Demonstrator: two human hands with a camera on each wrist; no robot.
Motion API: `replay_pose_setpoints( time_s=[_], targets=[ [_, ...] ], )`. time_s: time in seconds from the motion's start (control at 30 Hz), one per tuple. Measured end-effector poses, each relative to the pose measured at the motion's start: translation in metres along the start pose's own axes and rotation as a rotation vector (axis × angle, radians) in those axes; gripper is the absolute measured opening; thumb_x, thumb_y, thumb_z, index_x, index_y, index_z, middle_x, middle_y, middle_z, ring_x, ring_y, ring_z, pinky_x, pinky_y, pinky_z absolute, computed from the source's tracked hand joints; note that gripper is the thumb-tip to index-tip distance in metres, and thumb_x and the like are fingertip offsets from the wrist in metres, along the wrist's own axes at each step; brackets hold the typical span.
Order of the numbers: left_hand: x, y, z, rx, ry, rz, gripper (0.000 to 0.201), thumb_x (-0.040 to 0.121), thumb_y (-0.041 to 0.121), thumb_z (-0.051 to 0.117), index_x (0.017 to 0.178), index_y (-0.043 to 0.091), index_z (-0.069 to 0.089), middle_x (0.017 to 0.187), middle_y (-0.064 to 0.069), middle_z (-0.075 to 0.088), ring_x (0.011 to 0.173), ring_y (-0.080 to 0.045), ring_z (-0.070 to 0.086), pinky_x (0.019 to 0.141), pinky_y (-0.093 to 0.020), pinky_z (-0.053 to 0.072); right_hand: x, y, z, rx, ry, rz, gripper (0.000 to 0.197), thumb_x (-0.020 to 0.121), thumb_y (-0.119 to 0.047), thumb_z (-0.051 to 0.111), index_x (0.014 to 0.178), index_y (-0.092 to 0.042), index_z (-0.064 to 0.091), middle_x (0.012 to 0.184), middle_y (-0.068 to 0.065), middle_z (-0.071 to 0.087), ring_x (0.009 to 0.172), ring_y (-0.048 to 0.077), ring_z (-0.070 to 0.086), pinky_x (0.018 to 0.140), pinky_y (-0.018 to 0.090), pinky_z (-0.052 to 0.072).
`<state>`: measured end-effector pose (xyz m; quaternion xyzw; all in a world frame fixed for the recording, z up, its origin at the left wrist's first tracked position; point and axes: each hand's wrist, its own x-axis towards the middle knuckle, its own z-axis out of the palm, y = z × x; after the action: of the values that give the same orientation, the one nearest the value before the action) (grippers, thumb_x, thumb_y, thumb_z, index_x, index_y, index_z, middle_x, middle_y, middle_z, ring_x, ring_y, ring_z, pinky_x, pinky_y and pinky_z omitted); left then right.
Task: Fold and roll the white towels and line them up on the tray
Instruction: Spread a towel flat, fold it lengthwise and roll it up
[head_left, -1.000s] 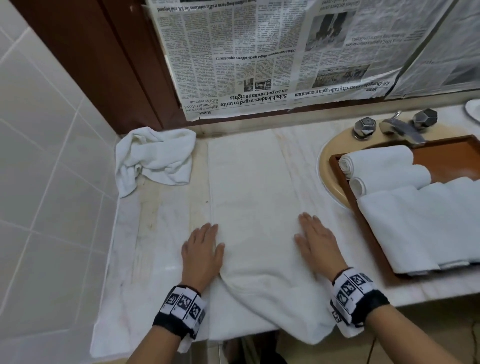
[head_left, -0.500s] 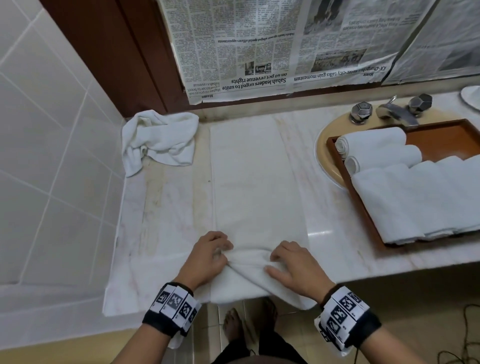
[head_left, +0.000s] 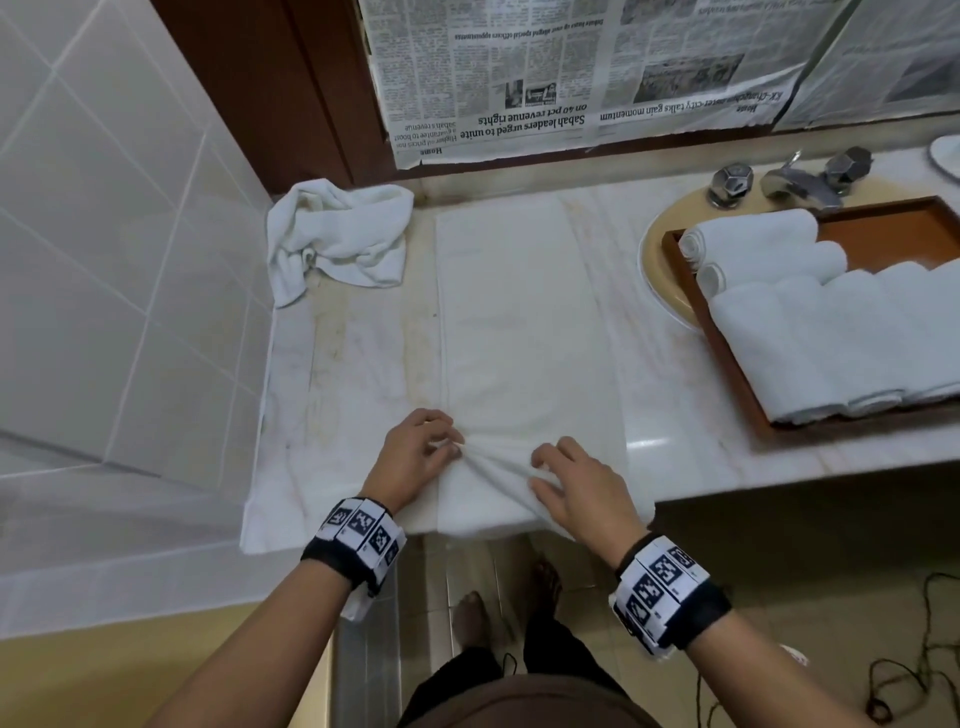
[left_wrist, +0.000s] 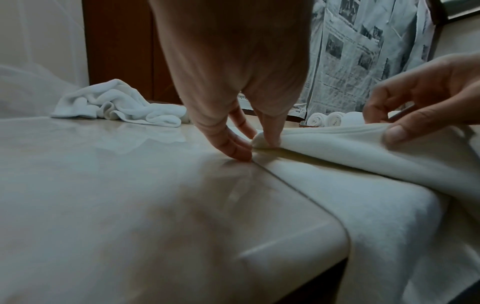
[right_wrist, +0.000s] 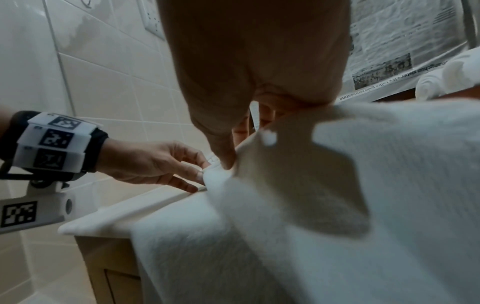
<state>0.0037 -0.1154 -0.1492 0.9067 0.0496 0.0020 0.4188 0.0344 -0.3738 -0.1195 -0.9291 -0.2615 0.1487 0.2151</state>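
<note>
A long folded white towel lies lengthwise on the marble counter, its near end hanging over the front edge. My left hand pinches the towel's near left edge. My right hand grips a raised fold of the same towel a little to the right. The cloth bunches into creases between the two hands. A brown tray at the right holds two rolled white towels and several folded ones.
A crumpled white towel lies at the counter's back left by the tiled wall. A faucet and basin rim sit behind the tray. Newspaper covers the back wall. My feet and black cables are on the floor.
Both hands went from lying flat on the towel to gripping its near end. They drew closer together, and the cloth now bunches between them.
</note>
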Motion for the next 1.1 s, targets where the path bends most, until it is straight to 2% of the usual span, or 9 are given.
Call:
replay_pose_setpoints(
  time_s=[0.07,0.17,0.27,0.3,0.47,0.73,0.87,1.0,1.1],
  targets=[
    [-0.001,0.000,-0.002,-0.012,0.003,-0.011,0.009,0.087,0.012,0.073,0.095,0.015,0.076,0.115,0.002,0.059,0.098,0.001,0.058,0.087,-0.004,0.042,-0.006,-0.010,0.005,-0.031,0.028,0.034,0.020,0.098,-0.040,0.051,0.112,-0.026,0.053,0.107,-0.007,0.047,0.072,0.017,0.055,0.064,0.034,0.051],
    [-0.002,0.002,-0.003,-0.023,0.031,-0.017,0.011,0.086,0.011,0.073,0.096,0.013,0.077,0.115,0.002,0.059,0.095,0.004,0.059,0.087,-0.003,0.041,-0.014,-0.027,0.012,-0.023,0.023,0.055,0.023,0.099,-0.038,0.049,0.109,-0.021,0.061,0.101,-0.005,0.058,0.084,0.021,0.060,0.069,0.035,0.050],
    [-0.005,0.004,-0.001,-0.046,0.087,-0.006,0.016,0.088,0.004,0.069,0.102,0.005,0.074,0.111,0.004,0.059,0.093,0.014,0.057,0.085,0.000,0.039,-0.023,-0.047,0.014,0.027,0.035,0.011,0.027,0.101,-0.036,0.047,0.115,-0.020,0.064,0.106,-0.004,0.067,0.093,0.020,0.063,0.075,0.035,0.050],
    [-0.007,0.003,-0.001,-0.054,0.095,-0.004,0.017,0.088,0.002,0.068,0.103,0.004,0.074,0.110,0.003,0.059,0.094,0.013,0.058,0.085,0.000,0.039,-0.025,-0.053,0.015,0.029,0.027,-0.006,0.029,0.101,-0.037,0.046,0.117,-0.021,0.063,0.107,-0.003,0.068,0.094,0.020,0.063,0.077,0.035,0.050],
    [-0.014,0.001,0.001,-0.082,0.081,-0.038,0.017,0.088,-0.002,0.065,0.095,0.011,0.074,0.110,0.001,0.061,0.093,-0.009,0.065,0.091,-0.012,0.048,-0.034,-0.081,0.026,-0.013,-0.017,-0.050,0.031,0.100,-0.039,0.046,0.121,-0.021,0.059,0.108,0.000,0.069,0.094,0.024,0.064,0.077,0.037,0.050],
    [-0.019,-0.008,0.003,-0.043,0.086,-0.106,0.023,0.088,-0.001,0.063,0.089,0.020,0.073,0.102,0.002,0.065,0.090,-0.008,0.067,0.091,-0.027,0.054,-0.028,-0.104,0.059,-0.074,-0.130,-0.029,0.022,0.100,-0.032,0.045,0.114,-0.017,0.052,0.097,0.007,0.067,0.087,0.030,0.063,0.075,0.043,0.053],
    [-0.017,-0.010,0.004,-0.011,0.072,-0.164,0.023,0.088,0.001,0.062,0.089,0.021,0.074,0.096,0.001,0.067,0.085,-0.013,0.070,0.088,-0.036,0.057,-0.028,-0.102,0.073,-0.047,-0.159,-0.039,0.020,0.099,-0.025,0.046,0.115,-0.013,0.049,0.099,0.012,0.066,0.087,0.035,0.062,0.068,0.040,0.045],
    [-0.019,-0.004,0.006,0.057,0.096,-0.210,0.016,0.087,0.010,0.064,0.092,0.019,0.076,0.098,0.001,0.071,0.090,-0.015,0.066,0.093,-0.030,0.051,-0.025,-0.096,0.081,-0.060,-0.190,-0.027,0.021,0.099,-0.020,0.044,0.117,-0.010,0.046,0.102,0.014,0.065,0.090,0.037,0.061,0.064,0.037,0.037],
    [-0.019,-0.001,0.008,0.063,0.103,-0.206,0.011,0.085,0.014,0.071,0.094,0.016,0.075,0.097,-0.001,0.070,0.086,-0.012,0.064,0.087,-0.022,0.048,-0.024,-0.091,0.082,-0.039,-0.211,-0.053,0.017,0.098,-0.019,0.044,0.111,-0.008,0.047,0.100,0.016,0.065,0.089,0.038,0.060,0.062,0.037,0.035]
  ],
)
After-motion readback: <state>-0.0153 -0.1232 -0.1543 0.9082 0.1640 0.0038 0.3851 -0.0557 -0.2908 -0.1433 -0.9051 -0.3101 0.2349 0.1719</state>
